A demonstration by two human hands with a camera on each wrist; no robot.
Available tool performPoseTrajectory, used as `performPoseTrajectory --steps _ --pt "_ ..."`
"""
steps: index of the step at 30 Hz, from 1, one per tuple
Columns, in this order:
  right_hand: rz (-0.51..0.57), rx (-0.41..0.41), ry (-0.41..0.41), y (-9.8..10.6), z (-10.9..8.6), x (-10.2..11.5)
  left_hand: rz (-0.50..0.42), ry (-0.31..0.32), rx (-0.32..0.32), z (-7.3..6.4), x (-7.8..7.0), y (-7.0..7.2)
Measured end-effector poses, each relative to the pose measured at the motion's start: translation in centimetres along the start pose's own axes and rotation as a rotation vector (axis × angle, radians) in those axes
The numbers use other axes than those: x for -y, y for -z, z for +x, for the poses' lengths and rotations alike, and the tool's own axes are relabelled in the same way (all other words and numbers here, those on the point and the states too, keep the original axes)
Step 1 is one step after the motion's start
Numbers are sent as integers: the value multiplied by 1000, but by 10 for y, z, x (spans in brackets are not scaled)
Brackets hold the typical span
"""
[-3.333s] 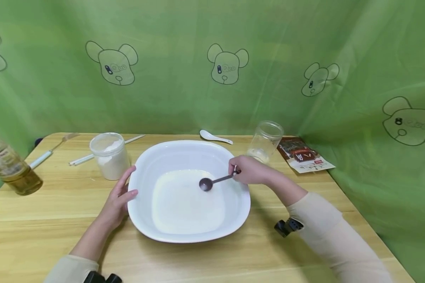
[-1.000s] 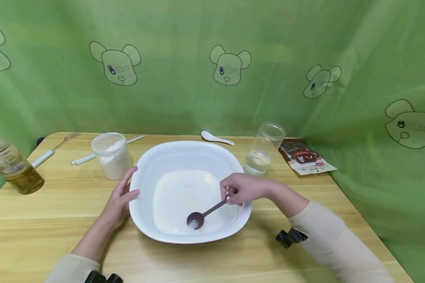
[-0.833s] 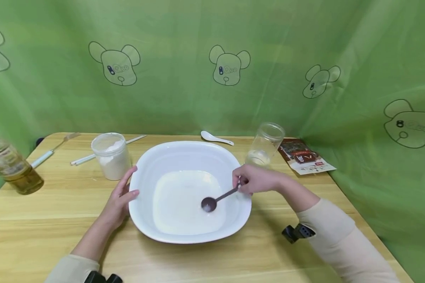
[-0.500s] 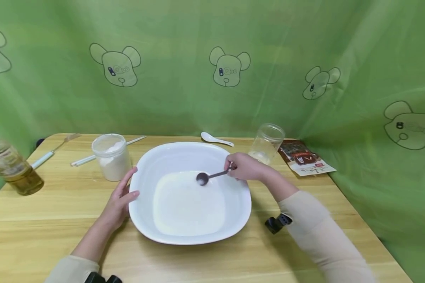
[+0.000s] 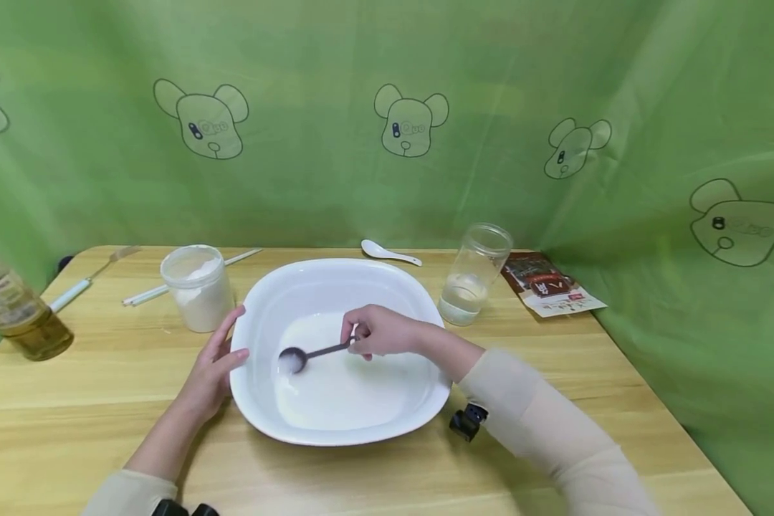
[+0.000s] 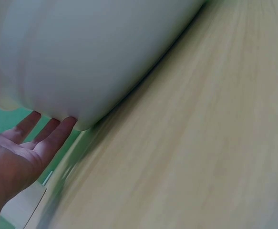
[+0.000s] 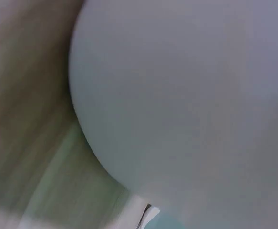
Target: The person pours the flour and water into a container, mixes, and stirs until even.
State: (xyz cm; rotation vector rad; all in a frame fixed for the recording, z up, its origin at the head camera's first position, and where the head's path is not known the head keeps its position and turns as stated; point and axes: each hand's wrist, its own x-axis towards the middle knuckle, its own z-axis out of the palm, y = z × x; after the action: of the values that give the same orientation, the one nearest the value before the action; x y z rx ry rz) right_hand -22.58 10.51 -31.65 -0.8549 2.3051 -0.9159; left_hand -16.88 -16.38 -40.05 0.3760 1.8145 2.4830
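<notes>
A white basin [image 5: 335,281] with whitish liquid [image 5: 355,390] in its bottom stands on the wooden table. My left hand [image 5: 209,373] holds its left side, thumb over the rim. In the left wrist view, that hand's fingertips [image 6: 68,120] touch the basin's outer wall [image 6: 81,57]. My right hand [image 5: 380,331] pinches the handle of a dark brown measuring spoon [image 5: 325,351] over the basin. The spoon's round head is at the left of the liquid, with something whitish in it. The right wrist view is filled mostly by the basin's outside [image 7: 177,105]; neither hand nor spoon shows there.
Left of the basin stand a jar of white powder [image 5: 200,301] and a bottle of amber liquid [image 5: 26,322]. Behind lie white sticks [image 5: 147,295], a brush-like tool [image 5: 71,294] and a white spoon [image 5: 390,254]. At right are a glass jar [image 5: 471,287] and a packet [image 5: 551,283].
My right hand has swept the measuring spoon around inside the basin, lately from the back right to the left. The glass jar shows fully again. My left hand stays on the rim.
</notes>
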Motion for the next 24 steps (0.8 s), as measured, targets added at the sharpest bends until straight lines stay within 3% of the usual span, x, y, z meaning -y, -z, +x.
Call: performPoseTrajectory --steps 6,11,17,24 --pt "-13 126 28 2 -29 1 -11 6 5 1 1 1" --pt "-69 150 13 23 -58 -7 -13 3 -4 1 0 0" --pt "-148 67 -52 52 -77 -14 -4 15 -18 1 -3 -1" --pt "-236 -124 -116 62 -60 -22 -7 15 -25 1 -2 -1"
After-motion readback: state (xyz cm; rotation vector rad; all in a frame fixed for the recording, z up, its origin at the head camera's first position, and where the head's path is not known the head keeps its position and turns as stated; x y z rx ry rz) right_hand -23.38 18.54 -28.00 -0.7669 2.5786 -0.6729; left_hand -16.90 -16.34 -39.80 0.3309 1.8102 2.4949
